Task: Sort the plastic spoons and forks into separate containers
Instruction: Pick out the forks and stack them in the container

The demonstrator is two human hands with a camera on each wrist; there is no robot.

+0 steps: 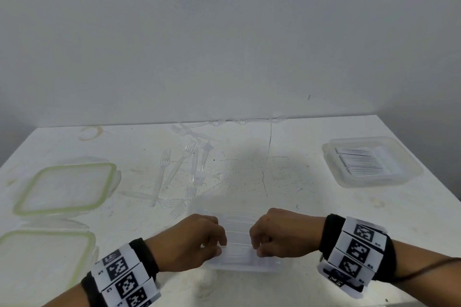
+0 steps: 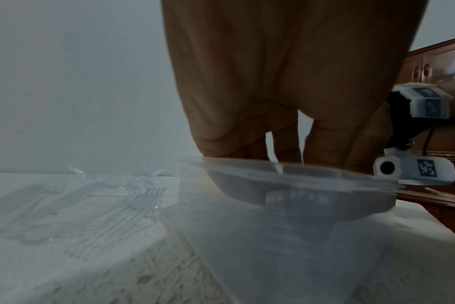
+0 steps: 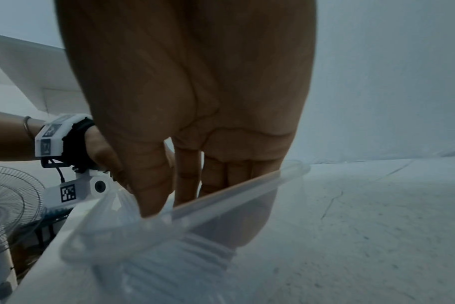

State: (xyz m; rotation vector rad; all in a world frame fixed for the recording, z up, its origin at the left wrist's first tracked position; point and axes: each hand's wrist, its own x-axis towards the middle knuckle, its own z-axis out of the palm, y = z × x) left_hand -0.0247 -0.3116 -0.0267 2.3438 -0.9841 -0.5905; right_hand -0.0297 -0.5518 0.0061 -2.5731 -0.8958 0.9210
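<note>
A clear, square plastic container [image 1: 239,260] is seen at the near edge of the white, speckled table [image 1: 311,182], and places are given from it. Inside it, a row of clear plastic cutlery [image 1: 238,222] is laid side by side; whether these are spoons or forks cannot be told. The left hand [image 1: 193,242] is reached into the container from its left side and the right hand [image 1: 277,230] from its right side. The fingers of both hands are curled down onto the row of cutlery, thumb and fingertips drawn narrowly together; whether a piece is actually pinched cannot be told.

Scattered clear plastic forks [image 1: 185,164] are spread on the table beyond the container and to its left. Far to the right and further back, a second clear square container [image 1: 371,161] is set, filled with a neat stack of cutlery. To the left, two clear lids with green seals [image 1: 64,189] are laid flat, one nearer than the other.
</note>
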